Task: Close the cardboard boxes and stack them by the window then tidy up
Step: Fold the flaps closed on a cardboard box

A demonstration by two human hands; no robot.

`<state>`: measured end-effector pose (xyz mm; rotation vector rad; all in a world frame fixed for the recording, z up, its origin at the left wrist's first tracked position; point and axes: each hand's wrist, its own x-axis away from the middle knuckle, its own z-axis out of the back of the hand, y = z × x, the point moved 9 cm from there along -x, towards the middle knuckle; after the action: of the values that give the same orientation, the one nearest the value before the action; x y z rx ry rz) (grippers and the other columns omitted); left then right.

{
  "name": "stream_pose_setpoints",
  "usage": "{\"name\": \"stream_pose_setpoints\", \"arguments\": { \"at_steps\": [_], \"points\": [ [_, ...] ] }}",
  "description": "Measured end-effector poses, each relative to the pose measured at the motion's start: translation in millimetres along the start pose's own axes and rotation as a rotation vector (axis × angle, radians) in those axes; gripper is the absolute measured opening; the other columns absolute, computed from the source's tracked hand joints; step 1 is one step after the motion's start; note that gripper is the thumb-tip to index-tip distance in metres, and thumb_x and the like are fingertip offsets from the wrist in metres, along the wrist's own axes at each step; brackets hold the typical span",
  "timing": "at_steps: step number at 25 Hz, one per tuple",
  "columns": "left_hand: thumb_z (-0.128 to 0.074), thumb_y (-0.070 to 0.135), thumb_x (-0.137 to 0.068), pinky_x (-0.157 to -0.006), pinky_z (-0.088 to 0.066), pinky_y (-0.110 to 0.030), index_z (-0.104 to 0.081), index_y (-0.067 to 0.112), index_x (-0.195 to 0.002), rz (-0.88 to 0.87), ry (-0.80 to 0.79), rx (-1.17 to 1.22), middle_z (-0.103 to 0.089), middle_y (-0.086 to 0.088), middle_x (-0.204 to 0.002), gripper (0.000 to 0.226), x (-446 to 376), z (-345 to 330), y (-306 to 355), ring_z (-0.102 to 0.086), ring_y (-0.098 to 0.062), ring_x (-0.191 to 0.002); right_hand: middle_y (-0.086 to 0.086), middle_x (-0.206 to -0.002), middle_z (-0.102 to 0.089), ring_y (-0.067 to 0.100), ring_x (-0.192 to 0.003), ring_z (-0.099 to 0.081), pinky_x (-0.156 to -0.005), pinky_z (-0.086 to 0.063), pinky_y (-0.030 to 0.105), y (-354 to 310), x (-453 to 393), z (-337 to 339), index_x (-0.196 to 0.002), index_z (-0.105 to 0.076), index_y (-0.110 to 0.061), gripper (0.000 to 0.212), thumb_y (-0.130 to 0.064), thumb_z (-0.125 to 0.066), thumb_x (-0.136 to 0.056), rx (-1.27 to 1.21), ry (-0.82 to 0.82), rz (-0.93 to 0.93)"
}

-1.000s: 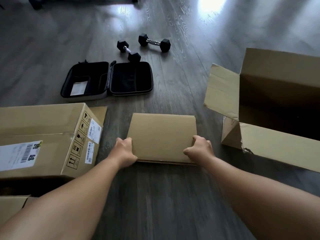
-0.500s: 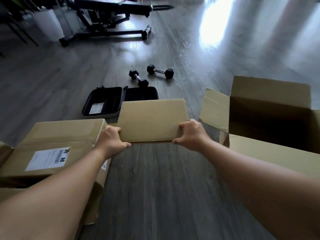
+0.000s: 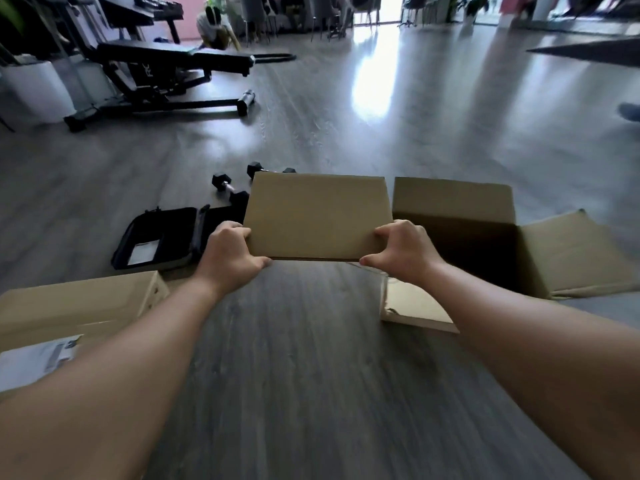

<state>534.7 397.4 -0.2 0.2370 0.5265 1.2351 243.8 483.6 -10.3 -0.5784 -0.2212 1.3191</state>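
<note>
Grey floor (image 3: pixel 311 358) — boxes (image 3: pixel 519 244), case (image 3: pixel 159 237), dumbbells (image 3: pixel 228 190)

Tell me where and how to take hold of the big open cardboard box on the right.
Grip the open box by its two opposite side walls, low down, coming from above with a hand on each side. Its flaps are splayed outward and one near flap looks torn, so flaps likely would bend rather than bear the load.

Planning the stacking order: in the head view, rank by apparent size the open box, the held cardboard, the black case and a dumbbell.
1. Open box
2. Held cardboard, though nearer the camera
3. Black case, partly hidden
4. Dumbbell
</note>
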Motion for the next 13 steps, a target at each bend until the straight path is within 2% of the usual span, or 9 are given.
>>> {"name": "stream_pose_setpoints", "arguments": {
  "at_steps": [2, 5, 8, 10, 13],
  "points": [
    [-0.089, 0.023, -0.067, -0.096, -0.036, -0.024, -0.070, -0.004, -0.112, -0.044, -0.022, 0.029, -0.059, -0.018, -0.124, 0.056, -4, -26, 32, -0.056, -0.031, -0.116, 0.007, -0.092, -0.071, 0.025, -0.090, -0.065, -0.083, -0.054, 0.039, 33, 4, 23, -0.100, -0.076, -0.005, 0.050, -0.039, -0.087, -0.066, 0.024, 0.028, -0.051],
    [-0.081, 0.019, -0.070, -0.088, -0.040, -0.024, -0.073, 0.001, -0.102, -0.115, -0.076, 0.111, -0.061, -0.013, -0.117, 0.037, -5, -73, 84, -0.059, -0.030, -0.107, 0.011, -0.096, -0.072, 0.029, -0.092, -0.066, -0.085, -0.055, 0.043, 90, 18, 52, -0.102, -0.074, 0.000, 0.053, -0.035, -0.089, -0.065, 0.050, 0.063, -0.134],
    [-0.078, 0.022, -0.071, -0.083, -0.039, -0.022, -0.072, 0.006, -0.097, -0.133, -0.181, 0.185, -0.060, -0.008, -0.116, 0.031, 0, -123, 131, -0.059, -0.027, -0.103, 0.008, -0.099, -0.073, 0.026, -0.092, -0.065, -0.083, -0.054, 0.037, 153, 37, 67, -0.104, -0.075, -0.006, 0.052, -0.036, -0.089, -0.064, 0.063, 0.047, -0.255],
    [-0.081, 0.024, -0.070, -0.083, -0.039, -0.021, -0.071, 0.005, -0.099, -0.132, -0.250, 0.258, -0.057, -0.003, -0.114, 0.036, 6, -152, 156, -0.058, -0.022, -0.103, 0.006, -0.099, -0.073, 0.025, -0.091, -0.065, -0.081, -0.054, 0.036, 191, 49, 72, -0.104, -0.075, -0.009, 0.051, -0.037, -0.089, -0.064, 0.078, 0.011, -0.339],
    [-0.085, 0.030, -0.072, -0.098, -0.038, -0.023, -0.061, 0.004, -0.128, -0.107, -0.421, 0.348, -0.049, 0.001, -0.130, 0.066, 21, -195, 183, -0.051, -0.022, -0.124, 0.009, -0.117, -0.070, 0.028, -0.107, -0.065, -0.090, -0.050, 0.034, 240, 68, 75, -0.121, -0.070, -0.008, 0.067, -0.039, -0.091, -0.065, 0.089, -0.021, -0.459]
  ]
}}
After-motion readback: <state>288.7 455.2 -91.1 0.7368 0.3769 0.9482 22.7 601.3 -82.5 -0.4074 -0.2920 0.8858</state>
